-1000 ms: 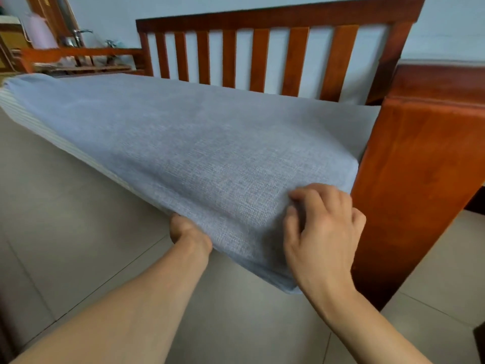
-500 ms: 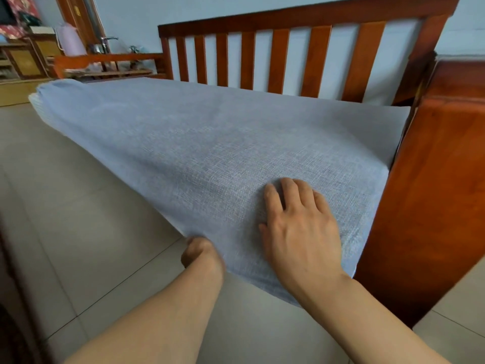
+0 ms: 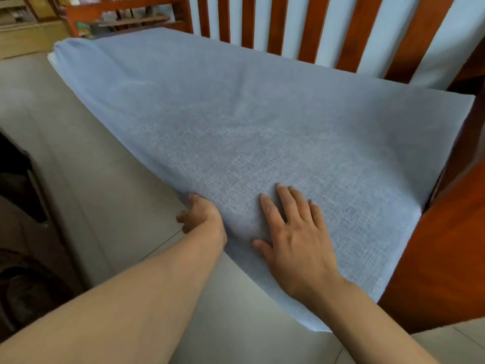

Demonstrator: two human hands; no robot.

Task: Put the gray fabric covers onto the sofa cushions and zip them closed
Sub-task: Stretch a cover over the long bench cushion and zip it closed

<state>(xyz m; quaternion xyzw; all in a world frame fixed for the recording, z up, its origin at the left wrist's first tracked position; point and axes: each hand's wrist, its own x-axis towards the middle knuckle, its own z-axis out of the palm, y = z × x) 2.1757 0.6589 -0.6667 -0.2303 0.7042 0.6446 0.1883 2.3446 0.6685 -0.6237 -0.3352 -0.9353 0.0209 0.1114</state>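
both of your hands are on the gray fabric cover [image 3: 236, 122], which is stretched over a long sofa cushion lying on the wooden sofa frame [image 3: 451, 245]. your right hand [image 3: 294, 240] lies flat on top of the cover near its front edge, palm down, fingers spread and pointing away from you, thumb out to the left. your left hand [image 3: 202, 216] is at the front edge just beside it, curled around that edge with the thumb on the upper face of the fabric and the fingers wrapped toward the underside; how tightly it grips there you cannot tell, since the fingertips are hidden below.

the cushion runs from the near right, where its end meets the sofa's armrest panel, away to the far left, where its rounded end [image 3: 68, 48] shows a strip of paler material under the cover. its front edge overhangs the pale tiled floor [image 3: 86, 164]. a few soft creases cross the middle of the fabric. behind the cushion stand the upright slats of the sofa back [image 3: 309, 24], with a light wall showing between them. a wooden shelf unit [image 3: 126, 14] sits in the far left corner, blurred.
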